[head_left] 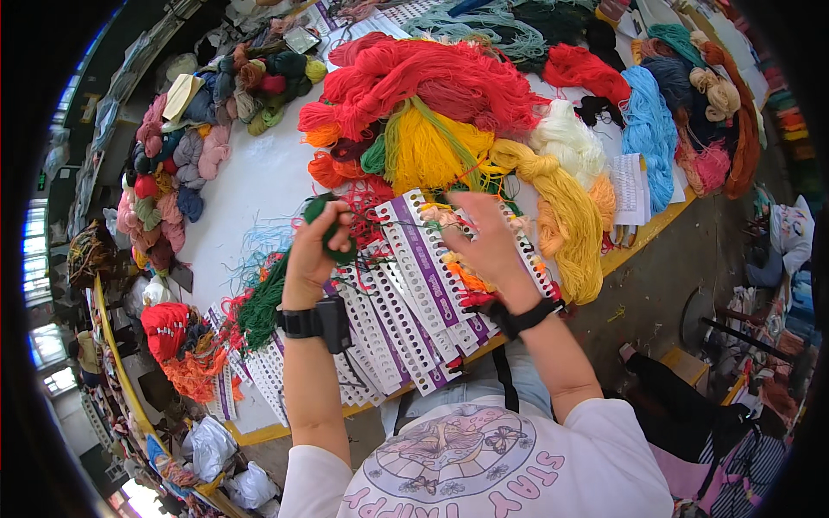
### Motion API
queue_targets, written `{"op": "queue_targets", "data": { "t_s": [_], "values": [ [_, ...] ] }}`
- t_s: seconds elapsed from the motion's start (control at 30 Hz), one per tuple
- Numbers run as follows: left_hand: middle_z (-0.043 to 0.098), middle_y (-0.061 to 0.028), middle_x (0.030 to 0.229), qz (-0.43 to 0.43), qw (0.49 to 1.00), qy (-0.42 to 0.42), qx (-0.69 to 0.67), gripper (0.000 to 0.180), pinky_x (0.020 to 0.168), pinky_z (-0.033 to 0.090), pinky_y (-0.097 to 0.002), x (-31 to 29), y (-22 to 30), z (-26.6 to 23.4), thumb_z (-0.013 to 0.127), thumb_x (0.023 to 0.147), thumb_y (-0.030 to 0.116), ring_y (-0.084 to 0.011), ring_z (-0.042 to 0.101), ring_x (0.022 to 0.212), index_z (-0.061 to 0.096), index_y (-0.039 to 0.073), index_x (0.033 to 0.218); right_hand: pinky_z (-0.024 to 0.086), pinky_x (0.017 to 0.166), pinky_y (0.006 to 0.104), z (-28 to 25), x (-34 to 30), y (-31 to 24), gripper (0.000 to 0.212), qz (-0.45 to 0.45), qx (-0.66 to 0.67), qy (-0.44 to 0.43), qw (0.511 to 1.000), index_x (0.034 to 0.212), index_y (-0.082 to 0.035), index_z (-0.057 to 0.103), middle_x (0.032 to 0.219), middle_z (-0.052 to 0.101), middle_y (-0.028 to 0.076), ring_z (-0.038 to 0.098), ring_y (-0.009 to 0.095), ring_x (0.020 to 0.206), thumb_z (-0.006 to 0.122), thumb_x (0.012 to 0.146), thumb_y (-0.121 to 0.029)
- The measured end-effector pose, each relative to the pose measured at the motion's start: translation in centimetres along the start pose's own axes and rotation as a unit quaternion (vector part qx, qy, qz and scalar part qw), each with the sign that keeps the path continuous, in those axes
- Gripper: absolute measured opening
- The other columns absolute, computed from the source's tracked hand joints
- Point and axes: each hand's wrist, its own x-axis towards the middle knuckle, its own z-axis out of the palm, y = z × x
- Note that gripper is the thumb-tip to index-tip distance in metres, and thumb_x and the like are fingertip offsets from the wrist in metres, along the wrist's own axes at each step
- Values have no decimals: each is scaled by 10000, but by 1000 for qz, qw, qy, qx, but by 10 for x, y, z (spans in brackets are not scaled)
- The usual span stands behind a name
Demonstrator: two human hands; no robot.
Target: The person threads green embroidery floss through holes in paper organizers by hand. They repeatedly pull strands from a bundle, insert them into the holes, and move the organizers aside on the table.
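Note:
My left hand [313,246] is closed around a bundle of dark green yarn [339,242], raised above the left part of the cards. To its right, my right hand [485,237] is over the upper end of the cards, fingers stretched leftward with thumb and forefinger apart; they are slightly blurred. Beneath both hands lie several overlapping white and purple punched thread cards [416,263], with rows of holes along their edges. Short coloured strands are looped at some holes. A hank of dark green yarn [263,302] hangs beside my left wrist.
Large red [423,86], yellow [440,147] and golden skeins [566,216] are heaped beyond the cards. White yarn [570,138] and light blue yarn [648,121] lie to the right. Small skeins [186,164] line the table's left side. A yellow edge [643,237] borders the white table.

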Motion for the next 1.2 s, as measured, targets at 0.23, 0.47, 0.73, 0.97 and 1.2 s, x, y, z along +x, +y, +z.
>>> {"op": "queue_targets", "data": {
  "t_s": [0.23,0.47,0.73,0.97,1.2],
  "values": [
    [523,-6,720,56,997,-53,-5,196,473,343,-204,-18,21,21,484,886,208,-40,360,472,540,21,892,100,1008,564,70,-28,5,862,36,-198,-196,960,1325,-63,268,1377,234,149,161,329,1288,643,642,-431],
    [568,-6,820,282,907,298,92,211,482,371,-195,-49,125,-78,480,891,219,-49,432,529,569,52,985,150,1013,513,50,-43,18,836,90,-231,-226,942,1304,-33,313,1389,235,122,152,304,1297,624,665,-473],
    [570,-119,1098,61,986,21,156,474,750,470,-282,-71,38,40,419,902,368,-179,579,925,487,-22,1161,435,667,279,17,-3,-74,179,73,76,-50,993,860,-51,649,839,574,73,549,192,766,663,710,-149],
    [475,-138,1215,24,996,-87,22,533,894,408,-334,-63,-7,71,339,922,391,-213,490,1078,438,-48,1208,472,599,199,33,3,-101,131,211,388,-116,889,872,19,629,811,596,39,575,102,722,623,781,-75],
    [515,-133,1167,24,998,-51,15,461,824,451,-306,-57,-19,76,394,914,350,-184,526,1017,494,-35,1147,486,596,226,21,-7,-92,87,264,464,-61,843,835,6,601,840,593,48,563,90,754,595,798,-72]
  ]
}}
